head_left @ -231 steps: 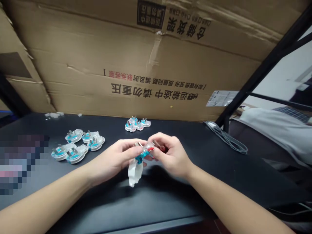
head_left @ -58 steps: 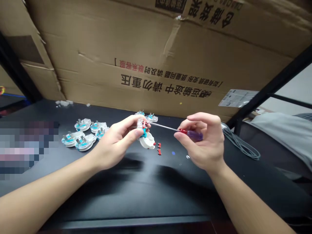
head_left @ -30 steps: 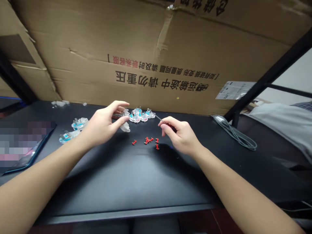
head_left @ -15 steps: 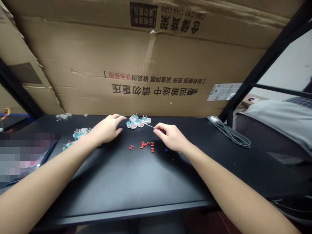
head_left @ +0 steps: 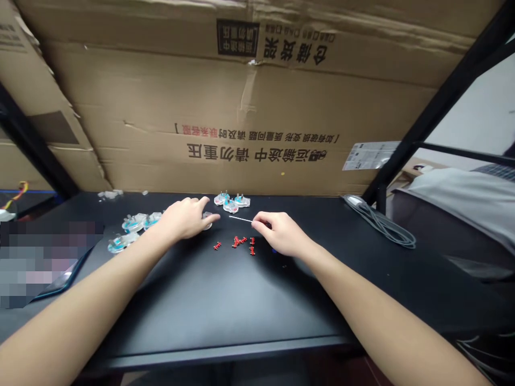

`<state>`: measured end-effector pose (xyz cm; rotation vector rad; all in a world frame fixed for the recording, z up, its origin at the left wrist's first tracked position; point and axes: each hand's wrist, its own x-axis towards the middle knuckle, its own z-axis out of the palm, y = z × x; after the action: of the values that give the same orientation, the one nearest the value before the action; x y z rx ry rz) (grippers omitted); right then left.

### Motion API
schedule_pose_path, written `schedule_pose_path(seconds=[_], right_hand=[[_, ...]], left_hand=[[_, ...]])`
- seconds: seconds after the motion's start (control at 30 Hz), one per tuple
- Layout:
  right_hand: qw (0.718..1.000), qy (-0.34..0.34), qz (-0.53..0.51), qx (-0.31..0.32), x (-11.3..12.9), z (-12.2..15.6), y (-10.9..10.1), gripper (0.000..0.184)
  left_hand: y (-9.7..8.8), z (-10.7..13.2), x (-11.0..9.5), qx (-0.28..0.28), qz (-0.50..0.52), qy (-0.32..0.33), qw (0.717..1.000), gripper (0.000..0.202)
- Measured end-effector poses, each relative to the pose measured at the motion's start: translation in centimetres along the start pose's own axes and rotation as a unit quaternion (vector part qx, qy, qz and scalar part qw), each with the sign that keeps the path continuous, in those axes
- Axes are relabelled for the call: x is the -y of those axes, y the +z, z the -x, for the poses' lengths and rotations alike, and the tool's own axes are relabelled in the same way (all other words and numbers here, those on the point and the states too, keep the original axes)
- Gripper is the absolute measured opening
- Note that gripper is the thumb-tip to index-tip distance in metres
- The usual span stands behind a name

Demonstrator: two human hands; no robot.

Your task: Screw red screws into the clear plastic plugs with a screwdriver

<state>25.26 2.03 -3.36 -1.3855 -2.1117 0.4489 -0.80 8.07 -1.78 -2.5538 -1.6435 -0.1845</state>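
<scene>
My left hand (head_left: 185, 219) is over the back of the black table, thumb and forefinger around a clear plug (head_left: 207, 221) that is mostly hidden behind the fingers. In my right hand (head_left: 277, 231) is a screwdriver (head_left: 240, 219), its thin metal shaft pointing left toward that plug without touching it. Just behind stand three clear plugs (head_left: 230, 205) with metal prongs up and blue-green parts inside. More such plugs (head_left: 132, 223) lie left of my left wrist. Several small red parts (head_left: 236, 242) with metal ends are scattered in front of the hands.
A cardboard sheet (head_left: 257, 107) with printing rises along the table's back edge. At right lies a coiled grey cable (head_left: 378, 222) beside a black frame post. Small clear pieces (head_left: 110, 194) sit at the back left, and a dark-edged bag (head_left: 60, 281) at the left.
My left hand has taken the front-left plug from the back cluster and drawn it toward me. The screwdriver tip has come away from the plugs, toward me and left.
</scene>
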Motion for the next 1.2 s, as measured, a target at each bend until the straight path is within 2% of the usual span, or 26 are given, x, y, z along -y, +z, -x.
schedule_pose_path(seconds=[0.1,0.2,0.27,0.37,0.53,0.63,0.73,0.8,0.87,1.0,1.1,1.17,1.2], right_hand=[[1.000,0.000,0.003,0.001,0.1,0.0,0.0,0.028],[1.000,-0.003,0.005,0.002,0.2,0.0,0.0,0.027],[1.000,-0.005,0.006,0.004,0.3,0.0,0.1,0.027],[1.000,-0.010,0.006,0.007,0.2,0.0,0.2,0.027],[1.000,-0.020,-0.001,0.012,0.2,0.1,0.3,0.027],[1.000,-0.030,-0.009,0.002,0.6,0.3,0.3,0.026],[0.997,-0.058,-0.026,-0.035,1.1,0.4,0.3,0.027],[0.993,-0.091,-0.037,-0.064,1.4,0.5,0.1,0.027],[0.991,-0.108,-0.020,-0.076,1.5,0.5,-0.2,0.028],[0.991,-0.086,0.014,-0.106,1.6,0.7,-1.1,0.029],[0.987,-0.080,-0.042,-0.136,2.1,1.1,-1.0,0.025],[0.984,-0.084,-0.092,-0.130,2.7,1.5,-0.3,0.021],[0.981,-0.096,-0.109,-0.132,2.9,1.6,0.1,0.033]], left_hand=[[-0.7,0.5,0.8,-0.011,0.018,0.058,0.998,0.047],[-1.0,0.8,1.9,0.025,0.035,0.140,0.989,0.054],[-0.9,0.9,2.3,0.054,0.045,0.165,0.984,0.053],[-0.7,1.0,2.4,0.073,0.062,0.163,0.982,0.041],[-1.3,1.3,1.6,0.077,0.113,0.115,0.984,0.031],[-2.0,1.7,1.0,0.057,0.162,0.085,0.981,0.036],[-2.6,2.3,0.2,0.021,0.228,0.079,0.970,0.046],[-2.9,2.7,-0.4,0.005,0.316,0.072,0.946,0.050],[-3.3,3.2,-0.8,-0.009,0.418,0.053,0.907,0.048],[-3.9,4.0,-1.1,-0.055,0.533,-0.009,0.845,0.043],[-3.6,4.3,-1.4,-0.084,0.580,-0.030,0.810,0.040],[-3.0,4.4,-2.0,-0.081,0.627,-0.028,0.775,0.039],[-2.7,4.4,-2.5,-0.072,0.654,-0.027,0.753,0.040]])
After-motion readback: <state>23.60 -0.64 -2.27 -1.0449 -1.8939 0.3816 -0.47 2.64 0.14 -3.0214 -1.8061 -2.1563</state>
